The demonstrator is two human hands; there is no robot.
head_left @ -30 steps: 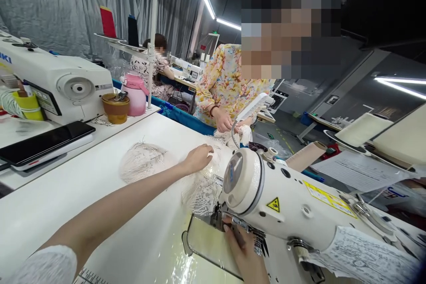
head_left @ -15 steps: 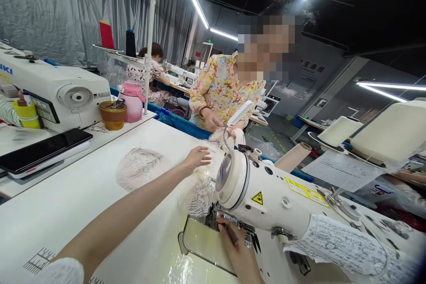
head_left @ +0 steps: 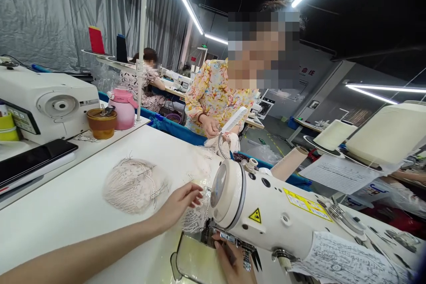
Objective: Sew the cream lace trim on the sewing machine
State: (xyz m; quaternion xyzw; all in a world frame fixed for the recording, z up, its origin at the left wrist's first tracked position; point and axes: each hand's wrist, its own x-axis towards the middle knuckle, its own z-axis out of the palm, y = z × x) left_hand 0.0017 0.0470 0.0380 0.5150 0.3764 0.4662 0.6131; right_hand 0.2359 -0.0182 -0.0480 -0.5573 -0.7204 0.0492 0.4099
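My left hand (head_left: 178, 203) reaches across the white table with fingers loosely curled, touching the white lace fabric (head_left: 195, 217) beside the head of the sewing machine (head_left: 266, 211). My right hand (head_left: 231, 259) sits under the machine head by the needle area, fingers pressed onto the fabric at the metal plate (head_left: 193, 262). A separate lace piece (head_left: 131, 184) lies on the table to the left.
A person in a floral shirt (head_left: 213, 95) stands across the table holding a white tool. A second sewing machine (head_left: 43, 102), a phone (head_left: 29, 162), a brown bowl (head_left: 101, 122) and a pink bottle (head_left: 124, 107) sit at left. Thread cones (head_left: 334, 135) and papers are at right.
My left hand has drawn back toward me along the lace, nearer the machine head. The view has shifted rightward and down. My right hand stays under the machine head.
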